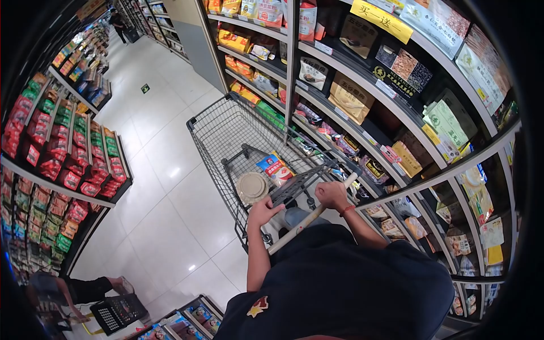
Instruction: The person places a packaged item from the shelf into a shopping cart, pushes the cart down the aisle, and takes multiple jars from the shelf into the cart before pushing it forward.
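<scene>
A grey wire shopping cart (218, 164) stands in front of me, its pale handle (297, 228) slanting across my front. My right hand (333, 195), with a red band at the wrist, is closed in a fist over the upper right part of the handle. My left hand (264, 213) reaches past the handle's left end and is curled on the cart's rear frame, thumb pointing right; its fingertips are partly hidden. Inside the cart lie a round beige lidded tub (252, 187) and a red, white and blue food packet (276, 169).
Tall shelves (362, 133) of bagged foods curve close along the right. A display of red and green packets (68, 147) stands left, across the tiled floor (161, 198). At lower left a person (90, 289) has a black basket (116, 313). Another person (118, 25) is far up the aisle.
</scene>
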Tool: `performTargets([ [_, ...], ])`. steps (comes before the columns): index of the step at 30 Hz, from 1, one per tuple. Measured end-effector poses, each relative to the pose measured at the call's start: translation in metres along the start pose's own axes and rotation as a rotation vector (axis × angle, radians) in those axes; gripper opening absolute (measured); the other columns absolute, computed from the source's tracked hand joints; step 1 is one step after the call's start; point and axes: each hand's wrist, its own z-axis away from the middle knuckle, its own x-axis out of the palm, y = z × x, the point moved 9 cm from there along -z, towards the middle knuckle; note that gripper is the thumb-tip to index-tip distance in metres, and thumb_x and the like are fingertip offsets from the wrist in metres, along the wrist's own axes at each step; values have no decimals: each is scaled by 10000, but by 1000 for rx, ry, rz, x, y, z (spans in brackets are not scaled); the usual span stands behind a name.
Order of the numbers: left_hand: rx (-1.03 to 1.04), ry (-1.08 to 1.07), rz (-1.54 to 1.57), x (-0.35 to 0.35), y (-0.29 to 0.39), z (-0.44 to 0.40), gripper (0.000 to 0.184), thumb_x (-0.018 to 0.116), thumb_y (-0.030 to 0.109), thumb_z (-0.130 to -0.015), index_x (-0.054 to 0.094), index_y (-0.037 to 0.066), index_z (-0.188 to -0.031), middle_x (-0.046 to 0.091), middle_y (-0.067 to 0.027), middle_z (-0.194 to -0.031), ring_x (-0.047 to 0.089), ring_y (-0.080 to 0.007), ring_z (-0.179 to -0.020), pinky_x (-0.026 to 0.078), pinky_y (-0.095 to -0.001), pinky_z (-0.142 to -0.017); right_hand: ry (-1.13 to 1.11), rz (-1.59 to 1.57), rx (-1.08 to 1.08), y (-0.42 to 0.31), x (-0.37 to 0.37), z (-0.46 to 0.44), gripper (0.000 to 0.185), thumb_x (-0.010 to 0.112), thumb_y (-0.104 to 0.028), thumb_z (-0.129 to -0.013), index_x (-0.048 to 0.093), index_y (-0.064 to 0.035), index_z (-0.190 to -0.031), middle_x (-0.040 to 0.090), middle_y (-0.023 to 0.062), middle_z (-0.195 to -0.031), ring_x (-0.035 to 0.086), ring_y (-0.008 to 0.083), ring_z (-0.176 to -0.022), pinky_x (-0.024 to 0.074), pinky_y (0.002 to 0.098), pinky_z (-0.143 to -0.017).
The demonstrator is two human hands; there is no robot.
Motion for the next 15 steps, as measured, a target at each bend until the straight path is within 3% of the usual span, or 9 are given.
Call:
performTargets([
  [8,22,9,11,1,1,-2,626,883,566,-732,549,37,-708,594,-87,-646,565,-239,-612,466,-381,-604,57,-20,-30,1,-2,0,206,625,-284,-859,707,-161,-716,676,94,-659,666,344,-642,493,468,-594],
  [15,5,13,-1,1,0,-1,643,875,595,-723,556,38,-705,598,-91,-644,576,-247,-615,468,-383,-609,31,16,-21,2,1,-1,240,627,-317,-872,710,-142,-731,709,99,-711,687,343,-678,516,465,-625],
])
